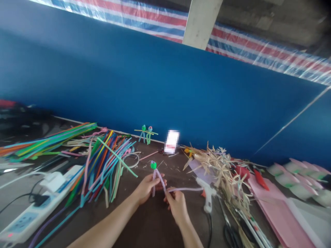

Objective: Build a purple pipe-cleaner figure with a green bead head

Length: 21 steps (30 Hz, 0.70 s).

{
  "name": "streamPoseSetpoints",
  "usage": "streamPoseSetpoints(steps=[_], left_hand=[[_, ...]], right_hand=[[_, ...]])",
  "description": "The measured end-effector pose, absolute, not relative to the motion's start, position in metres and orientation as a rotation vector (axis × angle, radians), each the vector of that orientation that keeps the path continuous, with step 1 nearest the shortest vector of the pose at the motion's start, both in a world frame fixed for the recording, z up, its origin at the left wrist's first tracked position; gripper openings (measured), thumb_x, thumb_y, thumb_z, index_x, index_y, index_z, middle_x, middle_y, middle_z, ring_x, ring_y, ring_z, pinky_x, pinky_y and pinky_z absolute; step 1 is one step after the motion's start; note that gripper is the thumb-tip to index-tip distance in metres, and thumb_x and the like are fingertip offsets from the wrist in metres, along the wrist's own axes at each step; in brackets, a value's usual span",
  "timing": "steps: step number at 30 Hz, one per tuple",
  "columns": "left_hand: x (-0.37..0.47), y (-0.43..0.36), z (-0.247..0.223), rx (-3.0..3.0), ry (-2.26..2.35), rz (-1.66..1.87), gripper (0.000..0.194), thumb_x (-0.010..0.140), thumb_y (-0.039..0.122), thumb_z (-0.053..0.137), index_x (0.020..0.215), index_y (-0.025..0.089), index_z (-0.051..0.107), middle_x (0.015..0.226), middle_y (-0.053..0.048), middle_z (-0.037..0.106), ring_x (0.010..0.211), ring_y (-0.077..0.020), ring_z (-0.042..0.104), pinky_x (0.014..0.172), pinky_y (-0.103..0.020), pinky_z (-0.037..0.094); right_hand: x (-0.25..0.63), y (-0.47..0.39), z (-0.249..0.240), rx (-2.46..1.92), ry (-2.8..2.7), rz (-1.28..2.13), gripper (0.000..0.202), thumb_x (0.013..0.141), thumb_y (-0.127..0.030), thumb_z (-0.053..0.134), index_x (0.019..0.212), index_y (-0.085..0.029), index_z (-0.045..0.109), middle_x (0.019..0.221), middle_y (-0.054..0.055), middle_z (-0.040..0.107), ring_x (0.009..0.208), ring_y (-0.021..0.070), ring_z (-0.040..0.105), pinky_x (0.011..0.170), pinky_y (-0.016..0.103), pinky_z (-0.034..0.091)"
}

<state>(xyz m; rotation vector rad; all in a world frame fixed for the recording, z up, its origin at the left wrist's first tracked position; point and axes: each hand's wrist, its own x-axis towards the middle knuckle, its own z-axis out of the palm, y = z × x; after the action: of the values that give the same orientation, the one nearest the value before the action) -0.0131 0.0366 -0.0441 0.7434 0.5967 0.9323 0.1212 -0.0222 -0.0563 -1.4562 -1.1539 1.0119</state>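
Both forearms are seen nearest the camera, reaching up over the dark counter point(144, 224). A lilac pipe-cleaner figure point(156, 177) with a green ball head is held between the two hands. The left hand point(147, 187) is closed around the figure's bent legs, fingers gripping them just below the head. The right hand point(177, 205) is pinched shut on a lilac strand that runs from the figure out to the right. Left of the figure, a heap of coloured pipe cleaners point(103, 165) is spread, and further left a white power strip point(33, 213) is laid. Right of the figure, a white glue gun point(207, 193) is set beside a pile of straw-coloured strips point(222, 165). Behind the figure, two finished small figures point(146, 134) are stood against the blue wall point(165, 89).
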Motion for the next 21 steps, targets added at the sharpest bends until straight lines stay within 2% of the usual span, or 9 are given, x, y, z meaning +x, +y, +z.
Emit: streamPoseSetpoints(steps=[8,15,21], left_hand=[[-0.0127,0.0364,-0.0448,0.856,0.668,0.898,0.036,0.06,0.027,0.072,0.089,0.011,0.06,0.076,-0.008,0.067,0.071,-0.0187,0.062,0.066,-0.029,0.046],[-0.0086,0.0339,-0.049,1.045,0.826,0.935,0.028,0.059,0.032,0.071,0.074,0.011,0.062,0.061,-0.004,0.065,0.057,-0.0154,0.059,0.052,-0.024,0.043],[-0.0095,0.0323,-0.047,1.093,0.874,0.927,0.025,0.061,0.035,0.068,0.065,0.012,0.063,0.058,-0.004,0.064,0.054,-0.0147,0.058,0.052,-0.024,0.044]], right_hand=[[0.121,-0.0227,-0.0573,-1.485,-1.141,0.95,0.034,0.069,-0.047,0.055,0.065,-0.014,0.056,0.048,-0.002,0.052,0.033,0.0074,0.04,0.03,0.017,0.03],[0.1215,-0.0242,-0.0634,-1.454,-1.164,0.895,0.03,0.072,-0.044,0.053,0.066,-0.015,0.057,0.049,0.0,0.054,0.037,0.0099,0.044,0.033,0.019,0.031],[0.1217,-0.0255,-0.0621,-1.446,-1.208,0.879,0.024,0.074,-0.038,0.052,0.064,-0.016,0.056,0.049,-0.001,0.054,0.04,0.0104,0.046,0.036,0.019,0.032]])
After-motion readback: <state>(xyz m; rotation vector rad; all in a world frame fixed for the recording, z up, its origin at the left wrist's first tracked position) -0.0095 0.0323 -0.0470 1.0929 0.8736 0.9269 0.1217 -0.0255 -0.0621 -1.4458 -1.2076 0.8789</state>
